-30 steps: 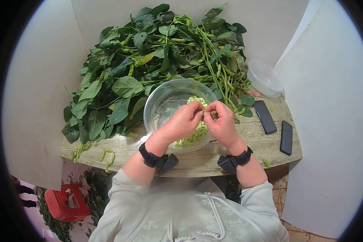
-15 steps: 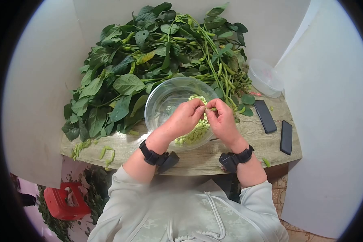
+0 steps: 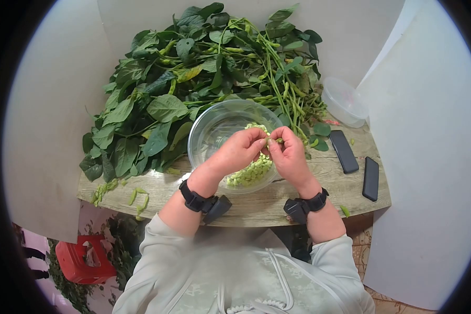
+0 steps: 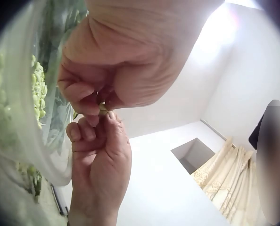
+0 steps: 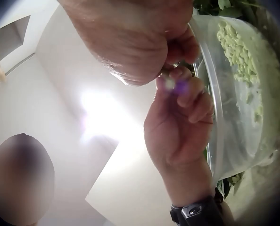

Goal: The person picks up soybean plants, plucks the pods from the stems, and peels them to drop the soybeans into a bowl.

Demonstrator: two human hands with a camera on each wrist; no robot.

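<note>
Above the clear round bowl both hands meet fingertip to fingertip. The left hand and the right hand pinch a small green pod between thumbs and fingers; most of it is hidden by the fingers. In the left wrist view, a bit of the pod shows between the thumbs. Light green shelled beans lie in the right part of the bowl, below the hands, and the right wrist view shows these beans through the bowl wall.
Leafy bean plants are heaped behind the bowl. An empty clear container and two black phones are at the right. Loose pods lie at the table's front left; a red stool stands on the floor.
Both hands stay above the bowl with their fingertips together, having shifted only slightly. Little else differs.
</note>
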